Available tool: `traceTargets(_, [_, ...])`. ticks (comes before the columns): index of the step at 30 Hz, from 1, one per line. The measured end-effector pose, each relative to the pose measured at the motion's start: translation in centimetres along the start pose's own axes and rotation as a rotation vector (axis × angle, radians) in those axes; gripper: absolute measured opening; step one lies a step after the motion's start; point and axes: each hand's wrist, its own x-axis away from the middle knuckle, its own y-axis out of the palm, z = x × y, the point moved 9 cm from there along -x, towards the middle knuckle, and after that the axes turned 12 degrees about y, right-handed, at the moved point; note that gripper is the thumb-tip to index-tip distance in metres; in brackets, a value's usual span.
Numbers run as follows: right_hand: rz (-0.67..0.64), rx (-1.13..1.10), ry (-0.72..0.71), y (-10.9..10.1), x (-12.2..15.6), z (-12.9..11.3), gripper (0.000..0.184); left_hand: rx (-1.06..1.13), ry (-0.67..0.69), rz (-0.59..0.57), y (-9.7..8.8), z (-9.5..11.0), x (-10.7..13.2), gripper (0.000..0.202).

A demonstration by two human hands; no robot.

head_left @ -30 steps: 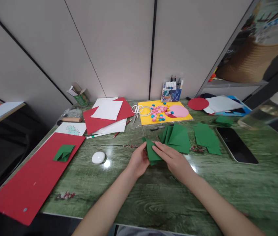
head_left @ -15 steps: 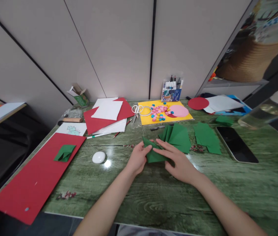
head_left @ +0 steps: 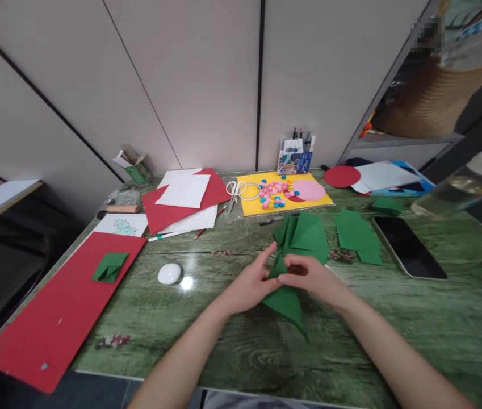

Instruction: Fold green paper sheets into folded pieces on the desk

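Now folded green paper (head_left: 288, 301), dark, triangular, pointed tip down, pinched between hands.

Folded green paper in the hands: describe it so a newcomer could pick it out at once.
On the green table, look near the middle, where left hand and right hand meet. They pinch the folded green paper, its long point aimed at the camera. The green sheets behind lie flat; it alone is held.

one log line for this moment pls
left hand: grips folded green paper | right hand: grips same paper | nearby: green stack, phone
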Motion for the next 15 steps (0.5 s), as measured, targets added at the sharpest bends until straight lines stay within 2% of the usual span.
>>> traceTargets(1, [0.042,-0.028,0.016,-0.3,-0.1,0.2,0.025,-0.032,0.021,0.033,-0.4,0.2,-0.1,0.071])
traceTargets(4, [0.287,-0.186,0.012,-2.3,0.2,0.5,0.027,-0.101,0.102,0.191,-1.8,0.5,-0.5,0.061])
traceTargets(6, [0.383,-0.298,0.003,-3.0,0.6,0.8,0.024,-0.087,0.137,0.269,-2.4,0.5,-0.6,0.051])
traceTargets(11, [0.361,-0.515,0.021,-2.7,0.7,1.2,0.02,-0.02,0.162,0.369,-2.6,0.5,-0.2,0.038])
traceTargets(15, [0.232,-0.499,0.062,-1.7,0.7,0.8,0.027,-0.056,0.161,0.421,-2.7,1.5,0.2,0.034])
